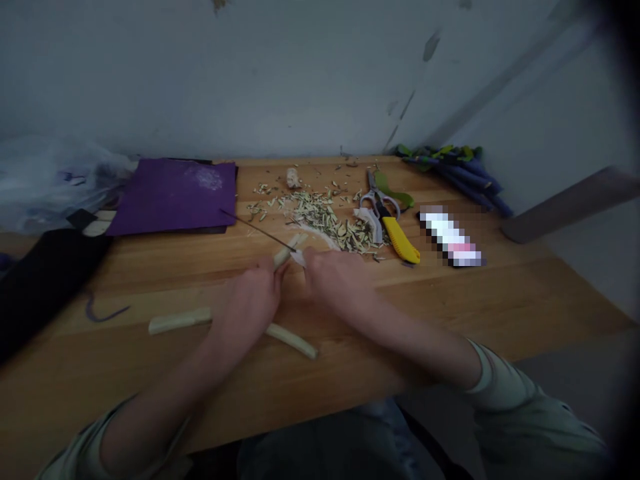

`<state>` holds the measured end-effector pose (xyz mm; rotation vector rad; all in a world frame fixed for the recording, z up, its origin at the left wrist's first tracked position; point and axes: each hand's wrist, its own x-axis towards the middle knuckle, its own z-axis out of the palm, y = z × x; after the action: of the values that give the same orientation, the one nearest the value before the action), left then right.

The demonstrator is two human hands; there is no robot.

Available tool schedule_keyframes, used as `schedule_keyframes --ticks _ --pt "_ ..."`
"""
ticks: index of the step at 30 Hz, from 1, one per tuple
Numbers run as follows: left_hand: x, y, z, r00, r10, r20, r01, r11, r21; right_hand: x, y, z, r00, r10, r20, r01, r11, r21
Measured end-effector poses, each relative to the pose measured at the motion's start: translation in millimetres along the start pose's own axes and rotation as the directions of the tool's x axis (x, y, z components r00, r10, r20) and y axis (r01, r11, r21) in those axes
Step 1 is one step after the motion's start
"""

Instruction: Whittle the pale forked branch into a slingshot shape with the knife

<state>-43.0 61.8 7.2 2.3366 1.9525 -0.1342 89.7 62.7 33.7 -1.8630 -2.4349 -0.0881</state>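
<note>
My left hand [253,293] is closed round a pale peeled stick [289,251], whose upper end shows beyond the fingers. Beside it, my right hand [333,273] is closed on the white-wrapped end [299,257] of a thin dark blade [257,231], which points up and left across the stick. Below my left wrist, another peeled stick [293,340] lies on the wooden table [350,373], and a pale piece [180,321] shows on the wrist's other side. Whether these two are one stick is hidden by the arm.
Shavings [325,220] lie beyond my hands, with scissors [380,200] and a yellow-handled cutter [400,237] to their right. Purple sheet [175,193] and plastic bag [55,180] lie left. A phone [453,237], purple-wrapped stems [465,177] and a grey cylinder [565,203] are at right.
</note>
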Motion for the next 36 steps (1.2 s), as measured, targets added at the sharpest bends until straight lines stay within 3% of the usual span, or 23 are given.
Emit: schedule_keyframes --ticks 3,6,9,13,18,22,24,29,32,36 --pt "-4 3 0.5 0.996 0.069 0.063 -0.067 0.997 -0.027 5 -2 -20 0.993 0.061 -0.101 -0.061 0.998 0.006" --pt "-2 -3 3.3 0.999 0.05 0.022 -0.049 0.997 -0.052 12 20 -26 0.988 0.112 -0.103 -0.104 0.991 0.087" --pt "3 -17 6.6 0.998 0.059 -0.006 -0.06 0.985 -0.163 16 56 -7 0.984 0.176 -0.004 -0.166 0.935 0.313" --pt "4 -30 13.0 0.996 0.075 0.042 -0.059 0.953 -0.296 16 88 33 0.962 0.264 0.062 -0.251 0.781 0.571" --pt "2 -29 19.0 0.996 0.055 0.074 -0.031 0.956 -0.292 10 89 51 0.974 0.224 0.038 -0.19 0.706 0.682" --pt "1 -27 22.3 0.995 0.053 0.084 -0.026 0.956 -0.291 2 87 56 0.965 0.253 0.067 -0.221 0.652 0.726" --pt "1 -27 23.3 0.995 0.056 0.078 -0.031 0.956 -0.293 -2 86 58 0.961 0.252 0.114 -0.259 0.674 0.692" --pt "-2 -25 23.7 0.995 0.071 0.065 -0.05 0.961 -0.273 -12 83 58 0.967 0.216 0.135 -0.253 0.875 0.413" --pt "-4 -23 22.9 0.991 0.094 0.092 -0.064 0.957 -0.283 -14 79 53 0.989 0.149 -0.001 -0.144 0.952 0.27" --pt "-9 -18 20.1 0.975 0.177 0.131 -0.125 0.934 -0.335 -17 67 41 0.977 0.015 -0.214 0.067 0.927 0.369"
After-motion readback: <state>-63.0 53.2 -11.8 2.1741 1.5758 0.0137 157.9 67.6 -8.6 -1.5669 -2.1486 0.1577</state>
